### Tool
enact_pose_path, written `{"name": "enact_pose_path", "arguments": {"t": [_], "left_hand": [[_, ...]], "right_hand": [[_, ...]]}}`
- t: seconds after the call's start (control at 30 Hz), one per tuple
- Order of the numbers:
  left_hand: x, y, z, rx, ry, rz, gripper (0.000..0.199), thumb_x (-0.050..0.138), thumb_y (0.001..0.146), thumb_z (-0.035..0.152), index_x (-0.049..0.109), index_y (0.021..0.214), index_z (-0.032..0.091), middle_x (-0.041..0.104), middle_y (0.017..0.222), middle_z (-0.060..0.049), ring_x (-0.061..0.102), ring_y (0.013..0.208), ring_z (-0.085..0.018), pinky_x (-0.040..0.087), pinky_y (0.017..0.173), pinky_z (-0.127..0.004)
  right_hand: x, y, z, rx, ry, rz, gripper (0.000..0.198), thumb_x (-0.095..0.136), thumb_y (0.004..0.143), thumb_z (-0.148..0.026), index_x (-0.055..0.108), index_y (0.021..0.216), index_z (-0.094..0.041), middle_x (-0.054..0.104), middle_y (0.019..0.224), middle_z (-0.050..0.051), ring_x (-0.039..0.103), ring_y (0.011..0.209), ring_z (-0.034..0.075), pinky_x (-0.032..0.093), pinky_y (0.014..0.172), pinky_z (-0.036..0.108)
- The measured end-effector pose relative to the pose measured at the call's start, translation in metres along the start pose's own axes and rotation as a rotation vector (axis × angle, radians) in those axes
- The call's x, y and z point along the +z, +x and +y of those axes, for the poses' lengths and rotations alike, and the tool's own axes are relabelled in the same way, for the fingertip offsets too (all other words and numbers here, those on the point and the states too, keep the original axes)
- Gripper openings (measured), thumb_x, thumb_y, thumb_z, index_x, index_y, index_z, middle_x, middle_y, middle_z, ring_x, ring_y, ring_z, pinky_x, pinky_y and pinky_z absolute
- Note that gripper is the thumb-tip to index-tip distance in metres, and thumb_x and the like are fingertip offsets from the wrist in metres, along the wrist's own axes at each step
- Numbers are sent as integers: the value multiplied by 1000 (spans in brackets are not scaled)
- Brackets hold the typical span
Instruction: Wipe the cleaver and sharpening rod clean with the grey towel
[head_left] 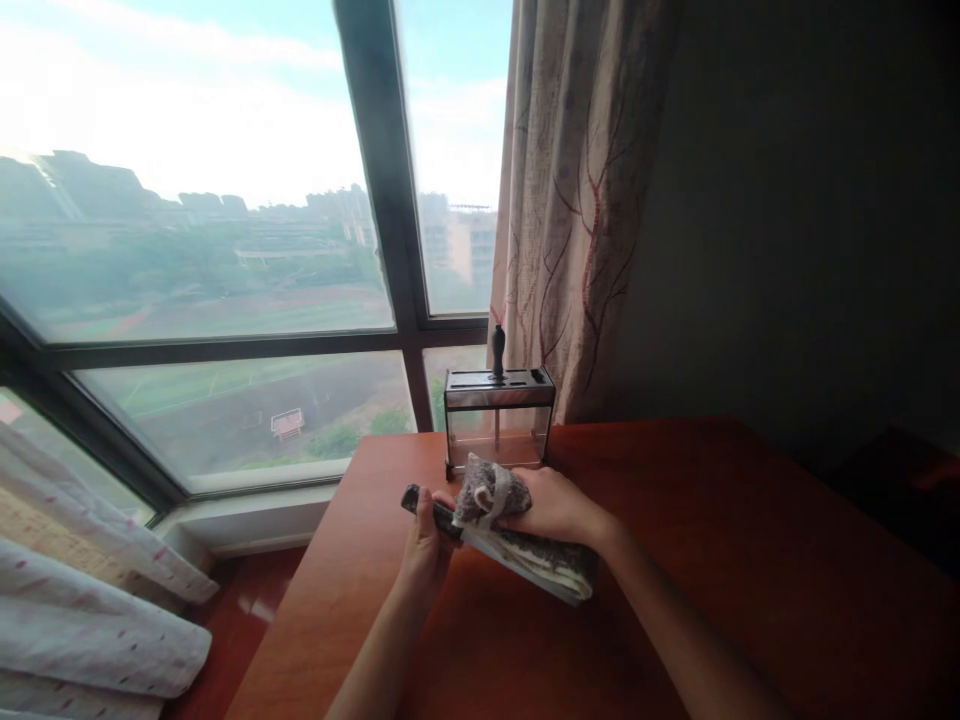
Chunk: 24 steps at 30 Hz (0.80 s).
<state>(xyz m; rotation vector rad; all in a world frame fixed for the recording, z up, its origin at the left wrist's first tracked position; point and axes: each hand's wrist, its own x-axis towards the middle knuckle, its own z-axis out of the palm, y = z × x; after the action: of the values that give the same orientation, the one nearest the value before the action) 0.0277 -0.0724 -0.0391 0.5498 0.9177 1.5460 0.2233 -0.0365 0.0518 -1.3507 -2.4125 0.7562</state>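
My left hand (426, 545) is closed around the black handle of a wide-bladed kitchen knife (517, 568), held tilted over the table with its blade toward the lower right. In my right hand (559, 508) is a bunched grey-and-white cloth (491, 492), pressed against the blade near the handle. A folded part of the cloth hangs along the blade and covers much of it. Just beyond my hands stands a clear-sided knife block (500, 390) with a dark top. A black-handled tool (498, 350) stands upright in it, its thin shaft showing through the clear side.
The reddish-brown wooden table (712, 560) spreads under my hands, its left edge dropping to the floor. Large windows (217, 250) rise behind and to the left. A patterned curtain (574, 200) hangs behind the knife block, and a pale spotted curtain (97, 620) lies at lower left.
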Motion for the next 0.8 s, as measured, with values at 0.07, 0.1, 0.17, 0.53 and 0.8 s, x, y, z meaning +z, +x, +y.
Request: {"name": "enact_pose_path", "arguments": {"t": [0.07,0.1,0.17,0.53,0.8], "left_hand": [[-3,2,8,36,6,7,50,62,70,67,55,63,18,54,52,3,46,44,-8,33,40,-18],[-5,3,12,55,5,13,51,62,70,67,56,63,18,55,53,3,47,45,-9,33,41,-18],[-7,4,17,80,-3,23,50,62,70,67,56,63,18,56,54,3,50,47,-9,34,42,-18],[-5,6,-1,21,-7,-8,49,60,73,66,56,64,18,56,55,3,48,47,-9,35,42,-18],[6,-6,-9,-61,-9,-32,47,62,73,64,55,66,18,53,51,4,46,44,-8,34,42,-18]], "right_hand": [[0,-8,12,32,73,-15,44,75,64,-44,69,103,-25,74,101,5,68,91,27,45,72,27],[-1,-13,19,31,114,-21,44,75,64,-42,69,104,-24,75,101,4,68,91,27,46,72,27],[-4,-21,32,-2,199,-47,45,75,64,-37,69,107,-24,74,102,2,68,93,27,47,74,27],[-16,-22,46,-37,67,-254,40,75,64,-41,71,100,-24,74,102,1,68,92,27,47,78,29],[0,2,7,-41,-26,-118,44,70,67,-52,66,100,-23,73,104,6,68,92,30,44,69,29]]}}
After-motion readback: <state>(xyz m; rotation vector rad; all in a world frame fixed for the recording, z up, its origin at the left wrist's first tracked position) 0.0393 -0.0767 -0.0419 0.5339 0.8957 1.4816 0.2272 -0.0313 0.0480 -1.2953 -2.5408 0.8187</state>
